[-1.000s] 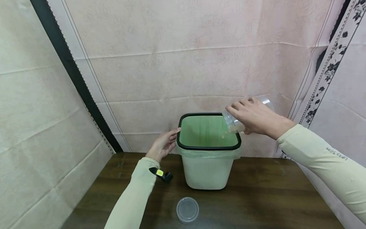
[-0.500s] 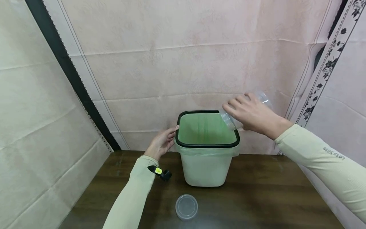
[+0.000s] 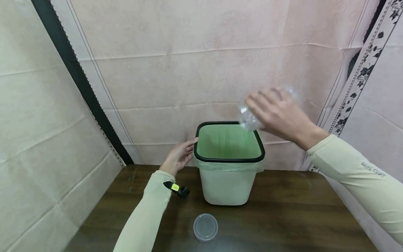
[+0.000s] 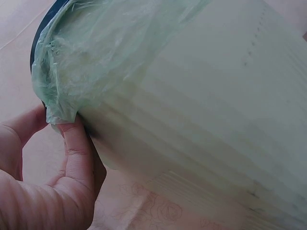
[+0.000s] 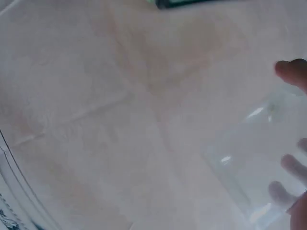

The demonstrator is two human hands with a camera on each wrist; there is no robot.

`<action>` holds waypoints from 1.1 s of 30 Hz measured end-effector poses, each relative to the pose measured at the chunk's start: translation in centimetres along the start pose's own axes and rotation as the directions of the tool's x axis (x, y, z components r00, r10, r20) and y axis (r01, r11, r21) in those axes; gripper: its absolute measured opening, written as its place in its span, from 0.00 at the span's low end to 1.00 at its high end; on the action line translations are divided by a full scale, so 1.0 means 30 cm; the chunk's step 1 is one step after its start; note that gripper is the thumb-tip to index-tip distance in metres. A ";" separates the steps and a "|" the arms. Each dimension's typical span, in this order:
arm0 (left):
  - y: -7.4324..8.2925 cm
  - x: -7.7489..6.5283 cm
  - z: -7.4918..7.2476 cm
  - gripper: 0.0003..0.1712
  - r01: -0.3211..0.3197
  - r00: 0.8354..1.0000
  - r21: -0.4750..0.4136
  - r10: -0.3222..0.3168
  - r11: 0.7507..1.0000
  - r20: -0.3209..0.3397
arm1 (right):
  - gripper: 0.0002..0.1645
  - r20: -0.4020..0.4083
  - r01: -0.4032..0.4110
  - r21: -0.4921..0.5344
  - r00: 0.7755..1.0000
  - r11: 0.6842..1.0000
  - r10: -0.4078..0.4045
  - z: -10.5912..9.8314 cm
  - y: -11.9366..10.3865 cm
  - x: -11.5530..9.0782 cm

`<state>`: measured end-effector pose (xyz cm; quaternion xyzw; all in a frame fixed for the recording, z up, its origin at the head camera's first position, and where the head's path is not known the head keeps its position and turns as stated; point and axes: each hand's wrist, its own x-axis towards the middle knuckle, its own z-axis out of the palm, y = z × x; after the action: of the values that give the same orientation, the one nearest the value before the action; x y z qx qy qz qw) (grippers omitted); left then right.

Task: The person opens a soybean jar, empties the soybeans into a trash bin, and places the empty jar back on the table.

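Observation:
A pale green trash bin (image 3: 228,187) with a black rim (image 3: 228,160) stands on the table, a thin green bag (image 4: 110,52) folded over its top edge. My left hand (image 3: 177,159) pinches the bin's left rim; in the left wrist view its fingers press at the bag's gathered edge. Above the right back corner of the bin, my right hand (image 3: 280,115) grips a clear plastic jar (image 5: 240,163). The jar is tilted, its mouth end low and toward the bin, and looks see-through with nothing visible inside. Motion blurs this hand and jar in the head view.
A round clear lid (image 3: 205,227) lies on the dark wooden table (image 3: 283,217) in front of the bin. Pale patterned cloth (image 3: 189,80) hangs close behind the bin, with further cloth at both sides. A small black camera (image 3: 182,192) is strapped to the left wrist.
Bits were falling from the jar's mouth into the bin a second ago; none show now. My right hand has lifted the jar upward. My left hand, the bin and the lid have stayed put.

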<state>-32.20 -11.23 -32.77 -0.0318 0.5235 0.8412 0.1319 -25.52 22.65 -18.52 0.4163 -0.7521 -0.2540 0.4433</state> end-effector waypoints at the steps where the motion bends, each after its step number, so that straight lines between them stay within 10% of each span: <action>1: 0.000 -0.001 -0.001 0.07 -0.003 1.000 -0.001 0.003 1.000 0.001 | 0.59 0.038 0.049 -0.036 0.998 0.998 -0.048 0.009 -0.016 0.001; 7: -0.012 -0.002 0.000 0.09 0.009 1.000 -0.004 -0.009 1.000 0.005 | 0.52 0.198 0.241 -0.179 0.958 0.954 -0.205 0.048 -0.092 -0.015; 15: -0.006 -0.003 -0.001 0.11 0.007 1.000 0.004 -0.007 1.000 -0.007 | 0.58 0.068 0.003 0.042 0.998 0.999 -0.006 0.003 -0.083 -0.033; 19: 0.000 -0.001 0.002 0.12 0.016 1.000 -0.006 -0.016 1.000 0.000 | 0.67 0.004 -0.164 0.290 0.985 0.943 0.171 -0.069 -0.113 -0.073; 27: 0.001 0.002 0.006 0.14 0.005 1.000 -0.002 -0.005 1.000 -0.002 | 0.71 0.028 -0.401 0.634 0.866 0.661 0.499 -0.171 -0.372 -0.173; 30: -0.001 0.005 0.003 0.16 -0.006 1.000 0.024 0.006 1.000 -0.012 | 0.73 0.163 -0.512 0.711 0.786 0.481 0.596 -0.155 -0.518 -0.212; 33: -0.005 0.009 0.004 0.18 -0.016 1.000 0.053 0.017 0.998 -0.020 | 0.70 0.329 -0.624 0.742 0.659 0.246 0.676 -0.105 -0.669 -0.251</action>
<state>-32.41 -11.02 -32.90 -0.0327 0.5469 0.8278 0.1206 -12.75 18.52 -35.52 0.2275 -0.8677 0.3365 0.2867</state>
